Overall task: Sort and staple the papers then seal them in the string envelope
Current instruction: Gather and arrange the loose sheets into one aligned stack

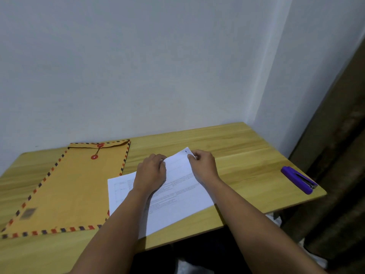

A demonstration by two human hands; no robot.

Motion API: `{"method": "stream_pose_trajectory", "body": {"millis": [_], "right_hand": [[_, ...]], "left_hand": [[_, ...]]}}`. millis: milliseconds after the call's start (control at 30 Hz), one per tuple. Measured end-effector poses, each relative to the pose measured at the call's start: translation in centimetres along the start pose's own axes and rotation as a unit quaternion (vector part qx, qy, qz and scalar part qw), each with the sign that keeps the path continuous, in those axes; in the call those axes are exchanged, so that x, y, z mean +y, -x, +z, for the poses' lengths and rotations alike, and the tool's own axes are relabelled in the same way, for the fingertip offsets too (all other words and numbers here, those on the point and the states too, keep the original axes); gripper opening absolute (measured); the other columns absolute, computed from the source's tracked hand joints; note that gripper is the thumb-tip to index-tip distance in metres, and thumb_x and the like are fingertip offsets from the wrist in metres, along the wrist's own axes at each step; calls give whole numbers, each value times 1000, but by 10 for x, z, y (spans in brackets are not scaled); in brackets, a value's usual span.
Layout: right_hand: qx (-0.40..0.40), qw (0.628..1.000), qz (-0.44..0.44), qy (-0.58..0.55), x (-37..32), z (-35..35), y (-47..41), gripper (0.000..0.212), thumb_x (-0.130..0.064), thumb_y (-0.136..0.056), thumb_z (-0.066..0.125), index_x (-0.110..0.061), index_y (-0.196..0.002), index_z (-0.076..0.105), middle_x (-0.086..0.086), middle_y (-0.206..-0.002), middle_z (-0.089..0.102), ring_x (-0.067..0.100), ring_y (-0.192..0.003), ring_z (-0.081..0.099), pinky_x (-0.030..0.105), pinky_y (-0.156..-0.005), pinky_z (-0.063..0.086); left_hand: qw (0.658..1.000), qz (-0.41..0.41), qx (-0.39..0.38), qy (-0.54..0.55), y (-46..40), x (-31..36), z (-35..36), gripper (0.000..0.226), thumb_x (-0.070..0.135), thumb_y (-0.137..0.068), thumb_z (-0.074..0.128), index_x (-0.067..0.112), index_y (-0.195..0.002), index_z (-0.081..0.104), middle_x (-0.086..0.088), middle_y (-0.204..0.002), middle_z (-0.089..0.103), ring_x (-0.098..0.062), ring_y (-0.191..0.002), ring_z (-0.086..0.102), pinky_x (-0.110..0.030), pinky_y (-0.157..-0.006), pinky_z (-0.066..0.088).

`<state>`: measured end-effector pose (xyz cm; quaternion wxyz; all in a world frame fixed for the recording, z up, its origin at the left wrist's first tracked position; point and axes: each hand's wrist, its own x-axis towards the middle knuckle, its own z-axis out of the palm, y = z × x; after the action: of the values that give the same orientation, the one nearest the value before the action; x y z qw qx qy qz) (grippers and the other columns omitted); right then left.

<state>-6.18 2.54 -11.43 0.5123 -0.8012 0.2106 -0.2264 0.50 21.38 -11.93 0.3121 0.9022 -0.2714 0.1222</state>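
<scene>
Two hands [152,171] [203,165] on papers [177,194], print too blurred to read

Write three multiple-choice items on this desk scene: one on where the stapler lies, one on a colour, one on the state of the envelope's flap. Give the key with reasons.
1. Where does the stapler lie?
A. on the envelope
B. at the table's right edge
C. in the left hand

2. What colour are the envelope's two string buttons?
A. red
B. green
C. white

3. How is the envelope's flap?
A. torn off
B. standing open
C. folded down

Key:
1 B, it lies alone on the table, well right of the papers.
2 A, both discs show red.
3 C, the flap lies flat, with the string running between the buttons.
</scene>
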Motion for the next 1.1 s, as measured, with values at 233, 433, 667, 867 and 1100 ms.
{"method": "stream_pose_trajectory", "body": {"millis": [233,433,667,867,1100], "right_hand": [[-17,992,46,-113,1,0,-4,11,-17,-88,71,-22,-80,74,-5,-64,69,17,-62,57,34,-62,47],[8,987,45,-156,2,3,-12,12,-16,-88,78,-21,-78,72,-7,-59,58,14,-59,47,31,-62,41],[21,993,11,-119,7,6,-7,10,-25,-92,75,-25,-83,74,-11,-65,67,7,-58,55,30,-61,48],[37,996,-4,-82,7,5,-3,9,-27,-97,69,-26,-93,77,-12,-66,66,3,-59,57,29,-62,51],[30,999,-36,12,2,1,14,34,-32,-105,56,-23,-136,66,-4,-121,74,10,-106,66,28,-87,53]], "left_hand": [[1000,11,13,0,1,2,0,19,22,-96,51,21,-114,58,5,-92,64,-22,-85,60,-42,-80,48],[998,56,2,-30,4,7,-1,18,18,-95,52,22,-112,56,8,-87,61,-21,-81,56,-39,-71,44],[998,-32,-13,-45,-9,19,4,20,19,-83,49,23,-101,55,9,-81,62,-22,-80,54,-41,-77,45],[998,-21,18,-58,-7,14,19,21,27,-93,46,24,-110,57,7,-84,66,-23,-85,57,-44,-80,44],[999,-18,24,-34,-5,17,18,22,21,-94,47,22,-108,64,2,-99,67,-25,-93,59,-45,-85,42]]}}
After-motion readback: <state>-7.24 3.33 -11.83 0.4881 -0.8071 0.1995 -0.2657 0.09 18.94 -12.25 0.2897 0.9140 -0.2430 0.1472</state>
